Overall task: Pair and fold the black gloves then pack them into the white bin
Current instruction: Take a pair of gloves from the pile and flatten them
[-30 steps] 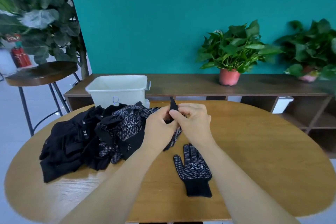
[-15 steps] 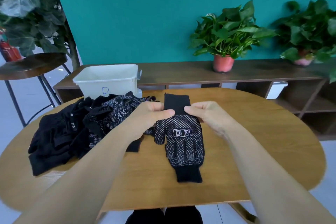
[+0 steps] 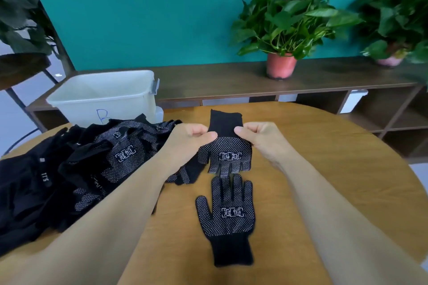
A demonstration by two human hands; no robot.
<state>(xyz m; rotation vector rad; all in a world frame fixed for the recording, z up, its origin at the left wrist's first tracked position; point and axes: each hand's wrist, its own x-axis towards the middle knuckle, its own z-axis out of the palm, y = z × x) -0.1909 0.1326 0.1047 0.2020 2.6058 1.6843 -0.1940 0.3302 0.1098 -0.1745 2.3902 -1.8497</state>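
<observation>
Left hand and right hand pinch the cuff of one black glove, fingers curled; a second glove lies flat just nearer. Bare counter opens right; glove pile left, white bin marked "B" beyond.

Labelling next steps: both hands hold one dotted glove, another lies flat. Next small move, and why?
Probably turn the held glove round and lay it on the flat glove. The left hand and right hand pinch it by its cuff, which points away; the flat glove's cuff points toward the person.
</observation>
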